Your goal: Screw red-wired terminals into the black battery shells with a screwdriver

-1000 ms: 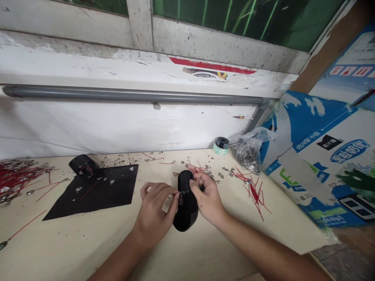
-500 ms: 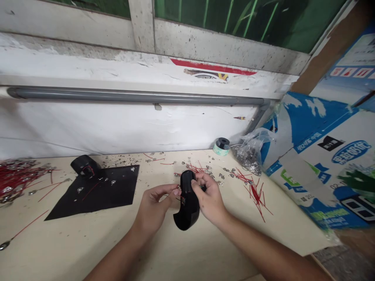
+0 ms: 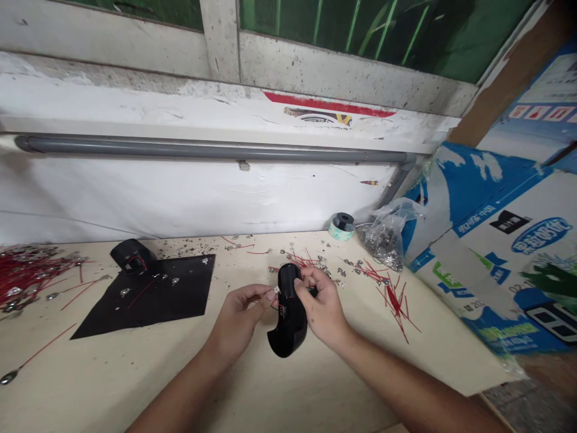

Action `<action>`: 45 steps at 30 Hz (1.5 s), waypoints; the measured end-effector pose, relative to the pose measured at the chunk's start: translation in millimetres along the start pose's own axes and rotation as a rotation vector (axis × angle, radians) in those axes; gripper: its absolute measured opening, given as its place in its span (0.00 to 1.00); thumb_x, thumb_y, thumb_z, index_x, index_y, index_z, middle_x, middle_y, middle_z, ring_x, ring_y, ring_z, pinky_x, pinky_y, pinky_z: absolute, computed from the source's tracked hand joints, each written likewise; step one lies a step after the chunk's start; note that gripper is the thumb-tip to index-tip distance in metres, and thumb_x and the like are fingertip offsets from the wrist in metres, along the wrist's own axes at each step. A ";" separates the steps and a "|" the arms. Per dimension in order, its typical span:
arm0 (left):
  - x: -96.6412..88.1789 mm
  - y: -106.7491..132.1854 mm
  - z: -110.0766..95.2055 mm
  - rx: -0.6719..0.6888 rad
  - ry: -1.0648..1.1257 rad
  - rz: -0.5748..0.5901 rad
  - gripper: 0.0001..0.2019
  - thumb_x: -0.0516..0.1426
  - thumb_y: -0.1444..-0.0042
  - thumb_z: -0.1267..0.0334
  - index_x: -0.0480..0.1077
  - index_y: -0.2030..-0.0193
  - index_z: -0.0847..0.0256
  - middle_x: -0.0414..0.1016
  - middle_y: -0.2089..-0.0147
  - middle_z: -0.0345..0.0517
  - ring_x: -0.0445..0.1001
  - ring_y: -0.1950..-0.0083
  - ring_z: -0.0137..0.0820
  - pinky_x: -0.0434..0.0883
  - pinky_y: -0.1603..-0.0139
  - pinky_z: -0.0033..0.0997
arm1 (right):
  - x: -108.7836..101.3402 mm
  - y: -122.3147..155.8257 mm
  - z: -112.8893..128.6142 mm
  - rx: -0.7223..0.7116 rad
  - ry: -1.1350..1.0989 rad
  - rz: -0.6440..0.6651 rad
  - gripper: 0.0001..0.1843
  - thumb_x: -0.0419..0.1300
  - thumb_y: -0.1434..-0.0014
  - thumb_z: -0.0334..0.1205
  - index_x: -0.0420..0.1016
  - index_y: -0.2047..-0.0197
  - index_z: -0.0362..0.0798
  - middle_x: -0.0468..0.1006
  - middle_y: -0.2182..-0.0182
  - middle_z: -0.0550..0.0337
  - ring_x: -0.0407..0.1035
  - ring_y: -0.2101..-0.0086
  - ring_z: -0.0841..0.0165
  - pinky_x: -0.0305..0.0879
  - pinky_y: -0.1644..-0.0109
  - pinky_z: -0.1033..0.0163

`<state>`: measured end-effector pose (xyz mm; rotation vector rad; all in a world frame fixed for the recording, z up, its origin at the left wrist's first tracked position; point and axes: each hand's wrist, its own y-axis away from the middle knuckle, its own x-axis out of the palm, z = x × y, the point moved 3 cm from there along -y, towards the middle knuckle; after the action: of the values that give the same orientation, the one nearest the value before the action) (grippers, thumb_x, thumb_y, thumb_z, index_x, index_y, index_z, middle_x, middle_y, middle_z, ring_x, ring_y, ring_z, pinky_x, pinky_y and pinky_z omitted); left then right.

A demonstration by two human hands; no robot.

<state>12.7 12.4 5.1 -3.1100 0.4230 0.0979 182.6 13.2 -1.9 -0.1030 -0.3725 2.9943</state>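
My right hand (image 3: 322, 307) grips the upper part of a curved black plastic holder (image 3: 288, 319), which hangs just above the tabletop. My left hand (image 3: 238, 316) sits beside it, with thumb and fingertips pinched on a small metal terminal (image 3: 276, 291) with a red wire at the holder's edge. The pinched piece is tiny and partly hidden by my fingers. Behind my hands lie scattered metal terminals (image 3: 318, 263) and short red wires (image 3: 300, 260).
A black mat (image 3: 144, 294) with a second black holder (image 3: 133, 257) lies left, beyond a heap of red wires (image 3: 27, 270). Loose red wires (image 3: 394, 304), a tape roll (image 3: 341, 227), a bag of terminals (image 3: 383, 243) and a printed carton (image 3: 491, 258) lie right.
My left hand has moved from curling over the holder to pinching at its edge. The holder has turned slightly, showing its curved lower end. The view has shifted a little.
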 end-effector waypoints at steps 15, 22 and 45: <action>4.0 19.6 -21.5 0.735 -0.856 -0.100 0.13 0.53 0.38 0.74 0.76 0.58 0.53 0.80 0.61 0.40 0.72 0.52 0.37 0.52 0.48 0.44 | 0.8 -2.8 2.7 -0.014 0.043 0.051 0.08 0.58 0.40 0.42 0.69 0.68 0.47 0.59 0.78 0.68 0.56 0.75 0.71 0.55 0.69 0.65; 2.6 15.2 -20.7 0.564 -0.866 0.013 0.13 0.49 0.35 0.70 0.75 0.59 0.53 0.78 0.59 0.42 0.69 0.51 0.38 0.51 0.47 0.45 | 2.5 -1.7 6.7 0.000 0.011 0.102 0.08 0.58 0.40 0.42 0.68 0.67 0.47 0.60 0.78 0.68 0.56 0.76 0.71 0.54 0.70 0.65; 8.7 20.0 -25.4 0.549 -1.044 -0.025 0.11 0.53 0.40 0.72 0.75 0.66 0.56 0.79 0.66 0.42 0.70 0.54 0.41 0.50 0.45 0.52 | 4.9 -2.0 -5.1 0.028 0.077 0.164 0.08 0.59 0.41 0.41 0.67 0.69 0.48 0.60 0.77 0.68 0.57 0.74 0.70 0.55 0.68 0.65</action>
<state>17.3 -9.5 30.1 -2.1230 0.2839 1.2553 178.3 17.1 -6.7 -0.2571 -0.3295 3.1443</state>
